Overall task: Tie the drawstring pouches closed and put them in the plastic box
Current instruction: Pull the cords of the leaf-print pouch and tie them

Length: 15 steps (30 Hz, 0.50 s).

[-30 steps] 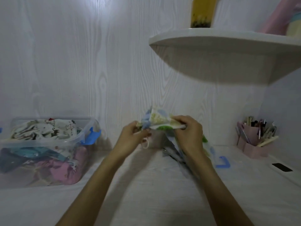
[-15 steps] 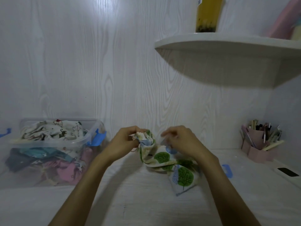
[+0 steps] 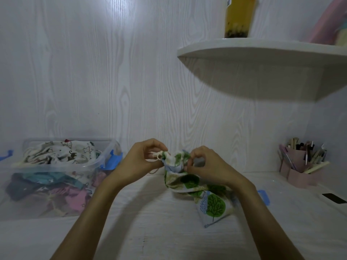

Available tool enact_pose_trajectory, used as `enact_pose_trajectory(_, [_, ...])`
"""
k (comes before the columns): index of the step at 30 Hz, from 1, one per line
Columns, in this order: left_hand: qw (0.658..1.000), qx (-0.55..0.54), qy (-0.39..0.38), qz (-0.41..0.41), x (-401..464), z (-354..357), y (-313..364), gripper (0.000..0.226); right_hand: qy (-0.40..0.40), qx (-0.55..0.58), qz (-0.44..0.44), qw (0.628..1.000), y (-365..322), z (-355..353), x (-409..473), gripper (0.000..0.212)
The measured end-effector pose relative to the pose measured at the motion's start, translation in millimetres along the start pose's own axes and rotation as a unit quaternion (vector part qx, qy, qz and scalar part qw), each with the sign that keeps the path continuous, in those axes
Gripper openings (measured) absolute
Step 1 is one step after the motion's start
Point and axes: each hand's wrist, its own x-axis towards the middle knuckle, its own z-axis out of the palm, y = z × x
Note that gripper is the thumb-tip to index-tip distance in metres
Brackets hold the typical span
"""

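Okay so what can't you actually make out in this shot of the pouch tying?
- Head view: the knot on the tree-print pouch; left hand and right hand cover its gathered neck.
- Plastic box: lower pouches blur behind its cloudy wall.
- Yellow bottle: top cut off by the frame edge.
- Pen holder: contents too small.

Setting: home desk nook. White wood-grain panelled wall (image 3: 84, 81); white rounded corner shelf (image 3: 262, 53) bearing a tall yellow drink cup (image 3: 239, 17); pink desk organiser full of pens and brushes (image 3: 300, 166); white wood-grain desktop (image 3: 150, 231); clear plastic storage box with blue clips (image 3: 56, 184), holding patterned fabric pouches.
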Motion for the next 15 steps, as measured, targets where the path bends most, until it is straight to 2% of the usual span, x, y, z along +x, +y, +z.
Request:
enact_pose_trajectory(2, [0.999,-0.032,-0.006,-0.012,0.4,0.9,2.3,0.030,0.004,0.116,0.047,0.992,2.0,5.0,3.1,0.022])
enact_pose_trajectory(4, [0.998,-0.046,-0.036,-0.019,0.3,2.5,5.2,0.031,-0.012,0.221,0.059,0.973,-1.1,7.8,2.6,0.058])
enact_pose_trajectory(6, [0.998,-0.033,-0.060,-0.012,0.0,3.5,5.1,0.030,-0.048,0.226,0.038,0.972,-2.8,5.4,0.6,0.083])
enact_pose_trajectory(7, [0.997,-0.029,-0.064,-0.013,-0.3,2.8,4.5,0.031,-0.058,0.209,0.025,0.976,-4.3,2.5,-1.2,0.080])
enact_pose_trajectory(8, [0.998,-0.026,-0.061,-0.022,-0.8,1.4,4.3,0.031,-0.058,0.188,0.017,0.980,-5.3,-1.8,-3.1,0.069])
enact_pose_trajectory(10, [0.998,-0.012,-0.038,-0.044,-2.0,-2.2,3.6,0.027,-0.036,0.142,0.009,0.989,-7.5,-12.7,-7.3,0.032])
enact_pose_trajectory(12, [0.998,0.016,0.005,-0.066,-2.8,-6.7,2.2,0.019,-0.010,0.141,0.018,0.990,-5.8,-23.6,-11.5,0.011])
enact_pose_trajectory(15, [0.993,0.035,0.055,-0.101,-2.3,-10.8,-1.4,0.012,-0.047,0.180,0.048,0.981,-5.5,-36.5,-19.3,0.021])
